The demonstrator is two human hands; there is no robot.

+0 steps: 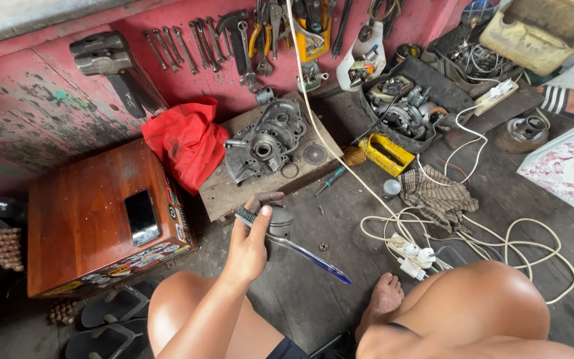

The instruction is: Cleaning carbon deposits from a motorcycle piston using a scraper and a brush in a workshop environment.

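- From my remote view, the left hand [250, 239] is clamped around a grey piston [279, 223] and a blue-handled toothbrush [300, 249] together, held in the air just in front of the wooden block [234, 189] that carries the engine crankcase [266, 141].
- I cannot see the right hand at all, so I cannot tell its state; one hand alone seems to bear both things.
- I judge the grip crowded: the toothbrush handle sticks out far towards the bare foot [381, 299], and a knock there could twist the piston loose.
- A dropped piston would land on the gritty floor [300, 292] in front of the block, picking up dirt or a dent.
- The white cable [473, 233] coils right of the block; a foot shift could snag it.
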